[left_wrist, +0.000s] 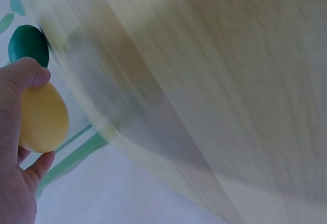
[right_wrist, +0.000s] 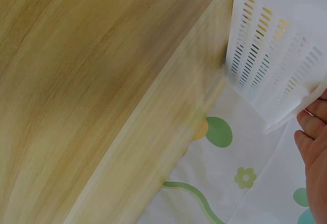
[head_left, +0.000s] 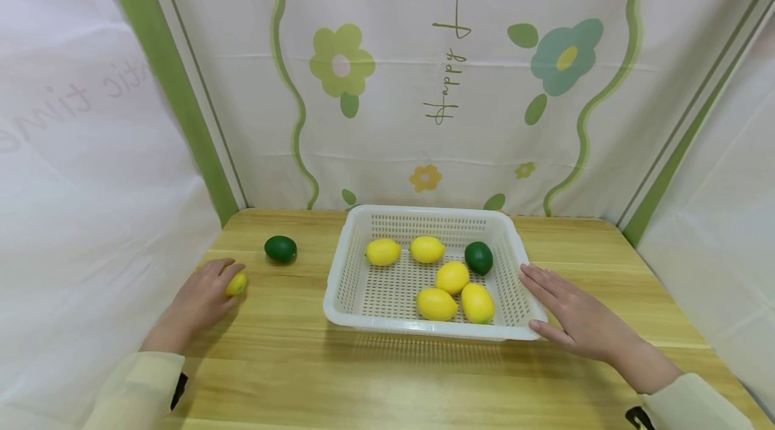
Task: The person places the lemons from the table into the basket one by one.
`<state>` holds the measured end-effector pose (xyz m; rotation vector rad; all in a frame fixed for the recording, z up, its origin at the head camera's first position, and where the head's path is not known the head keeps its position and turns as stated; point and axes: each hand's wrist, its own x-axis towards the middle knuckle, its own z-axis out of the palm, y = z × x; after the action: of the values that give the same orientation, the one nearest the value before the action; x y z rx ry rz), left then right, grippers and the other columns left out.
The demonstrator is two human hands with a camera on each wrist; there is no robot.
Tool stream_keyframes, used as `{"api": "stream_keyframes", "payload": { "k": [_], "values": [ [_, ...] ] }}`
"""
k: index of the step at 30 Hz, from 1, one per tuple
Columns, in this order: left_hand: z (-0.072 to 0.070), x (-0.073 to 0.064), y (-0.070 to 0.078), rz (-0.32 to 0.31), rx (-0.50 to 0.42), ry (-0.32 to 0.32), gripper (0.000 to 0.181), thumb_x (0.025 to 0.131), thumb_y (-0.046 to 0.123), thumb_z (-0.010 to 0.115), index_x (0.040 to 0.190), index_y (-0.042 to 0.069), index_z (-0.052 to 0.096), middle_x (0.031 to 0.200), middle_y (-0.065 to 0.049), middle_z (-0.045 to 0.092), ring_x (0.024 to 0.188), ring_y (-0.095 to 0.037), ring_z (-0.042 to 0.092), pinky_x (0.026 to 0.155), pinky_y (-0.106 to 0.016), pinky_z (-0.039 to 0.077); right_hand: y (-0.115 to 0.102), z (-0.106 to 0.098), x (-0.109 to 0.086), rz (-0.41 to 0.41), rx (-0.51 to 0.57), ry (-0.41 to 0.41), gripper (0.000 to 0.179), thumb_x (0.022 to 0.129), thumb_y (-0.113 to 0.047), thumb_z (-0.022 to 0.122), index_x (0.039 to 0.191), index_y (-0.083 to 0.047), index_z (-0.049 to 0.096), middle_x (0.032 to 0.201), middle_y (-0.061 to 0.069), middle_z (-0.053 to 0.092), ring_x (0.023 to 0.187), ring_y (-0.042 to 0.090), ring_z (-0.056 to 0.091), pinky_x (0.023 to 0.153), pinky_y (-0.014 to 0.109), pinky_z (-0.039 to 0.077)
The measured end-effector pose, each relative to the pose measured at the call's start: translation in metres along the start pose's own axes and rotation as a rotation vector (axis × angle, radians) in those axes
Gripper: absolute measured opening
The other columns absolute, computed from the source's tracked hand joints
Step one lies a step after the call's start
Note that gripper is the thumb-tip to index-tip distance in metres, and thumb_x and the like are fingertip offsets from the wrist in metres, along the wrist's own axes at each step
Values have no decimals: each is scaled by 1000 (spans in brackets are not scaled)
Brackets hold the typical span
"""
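My left hand [head_left: 206,295] is at the left of the table and grips a yellow lemon [head_left: 237,283]. In the left wrist view the thumb and fingers curl round this lemon [left_wrist: 45,119]. Just beyond that hand lies a dark green fruit [head_left: 281,249], lime-like in shape. My right hand [head_left: 584,319] rests with fairly straight fingers against the right rim of a white plastic basket [head_left: 418,326]. Inside the basket are several lemons [head_left: 383,252] and one dark green fruit [head_left: 479,258]. The right wrist view shows the fingers [right_wrist: 312,124] at the basket's edge.
The wooden table [head_left: 278,376] ends at a printed curtain [head_left: 399,80] behind the basket. White cloth [head_left: 79,181] hangs at the left side, and more cloth [head_left: 720,215] at the right.
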<state>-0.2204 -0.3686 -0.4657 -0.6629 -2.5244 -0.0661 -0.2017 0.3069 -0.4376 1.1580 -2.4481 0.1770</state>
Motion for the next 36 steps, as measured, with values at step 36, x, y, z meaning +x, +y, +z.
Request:
{"api": "stream_keyframes", "payload": {
  "k": [36],
  "values": [
    [-22, 54, 39, 175, 222, 311, 51, 61, 13, 78, 107, -3, 63, 98, -30, 60, 81, -46, 59, 57, -52, 54, 0, 0, 1, 3, 5, 3, 71, 90, -39, 66, 143, 2, 45, 145, 20, 44, 131, 35, 43, 115, 21, 9]
  ]
}}
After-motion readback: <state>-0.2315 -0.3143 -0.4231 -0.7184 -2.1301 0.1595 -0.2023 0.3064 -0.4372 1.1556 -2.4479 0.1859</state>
